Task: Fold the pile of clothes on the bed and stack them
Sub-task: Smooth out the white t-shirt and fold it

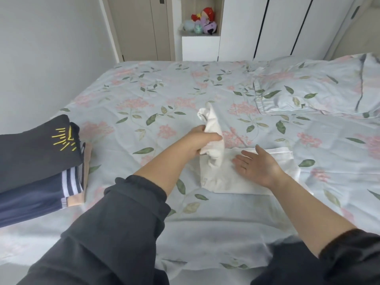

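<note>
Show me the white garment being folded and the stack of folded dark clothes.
white garment (219, 182): head view, flat folded body.
stack of folded dark clothes (30, 145): head view, top black piece.

Half-folded white garment (222, 182) on bed (164, 89), one end lifted; folded stack (37, 145) left.

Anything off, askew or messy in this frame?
Nothing spilled or damaged. The only untidy bit is mid-fold: one end of the white garment is bunched and lifted in the left hand, while the right hand lies flat on the folded part. The folded stack at left has slightly stepped edges.
</note>
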`<action>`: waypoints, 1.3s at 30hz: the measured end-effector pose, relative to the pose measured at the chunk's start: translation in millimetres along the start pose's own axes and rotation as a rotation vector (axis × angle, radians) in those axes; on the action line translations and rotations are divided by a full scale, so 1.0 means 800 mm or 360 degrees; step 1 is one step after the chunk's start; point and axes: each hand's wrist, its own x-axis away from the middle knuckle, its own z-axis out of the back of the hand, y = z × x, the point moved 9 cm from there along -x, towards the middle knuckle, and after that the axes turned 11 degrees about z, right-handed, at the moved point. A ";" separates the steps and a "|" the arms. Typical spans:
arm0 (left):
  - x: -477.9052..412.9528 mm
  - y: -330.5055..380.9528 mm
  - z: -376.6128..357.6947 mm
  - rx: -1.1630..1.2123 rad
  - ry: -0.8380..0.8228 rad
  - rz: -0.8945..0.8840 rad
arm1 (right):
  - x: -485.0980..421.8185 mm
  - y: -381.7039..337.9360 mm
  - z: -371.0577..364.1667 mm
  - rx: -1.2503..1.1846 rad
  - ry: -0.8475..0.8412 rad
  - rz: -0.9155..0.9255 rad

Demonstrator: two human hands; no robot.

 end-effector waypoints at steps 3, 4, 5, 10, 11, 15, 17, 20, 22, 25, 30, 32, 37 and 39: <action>-0.014 -0.014 -0.073 -0.0198 -0.0316 -0.0009 | 0.010 -0.025 0.040 -0.0084 0.0057 0.0023; -0.023 -0.022 -0.074 -0.0439 -0.0172 -0.0108 | 0.014 -0.024 0.055 -0.0094 0.0095 -0.0021; -0.033 -0.032 -0.069 -0.0748 0.0020 -0.0234 | 0.018 -0.022 0.068 -0.0072 0.0145 -0.0064; -0.071 -0.125 -0.079 -0.1999 0.0209 -0.0274 | 0.017 -0.020 0.077 0.0482 0.0166 -0.0057; -0.074 -0.132 -0.080 -0.2047 0.0229 -0.0275 | 0.014 -0.026 0.076 0.0675 0.0190 0.0023; -0.082 -0.119 -0.089 -0.2018 0.0336 -0.0382 | 0.015 -0.064 0.063 0.1070 0.0215 0.0367; -0.084 -0.103 -0.097 -0.1988 0.0404 -0.0470 | 0.015 -0.089 0.066 0.1088 0.0194 0.0499; -0.088 -0.091 -0.121 -0.2012 0.0397 -0.0548 | 0.021 -0.124 0.106 0.1218 0.0448 0.0625; -0.094 -0.100 -0.139 -0.2083 0.0328 -0.0510 | 0.027 -0.124 0.143 0.1467 0.0641 0.0565; -0.101 -0.123 -0.157 -0.2277 0.0290 -0.0419 | 0.027 -0.109 0.178 0.1607 0.0778 0.0491; -0.103 -0.122 -0.157 -0.2254 0.0259 -0.0516 | 0.011 -0.120 0.172 0.1759 0.0746 0.0514; -0.097 -0.120 -0.158 -0.2202 0.0202 -0.0581 | 0.008 -0.112 0.175 0.1946 0.0686 0.0392; -0.088 -0.056 -0.101 -0.1179 0.0705 -0.0822 | -0.001 -0.128 0.148 0.2661 0.0750 0.0564; -0.106 -0.059 -0.053 -0.0654 0.0884 -0.0413 | -0.011 -0.147 0.144 0.2608 0.0835 0.0627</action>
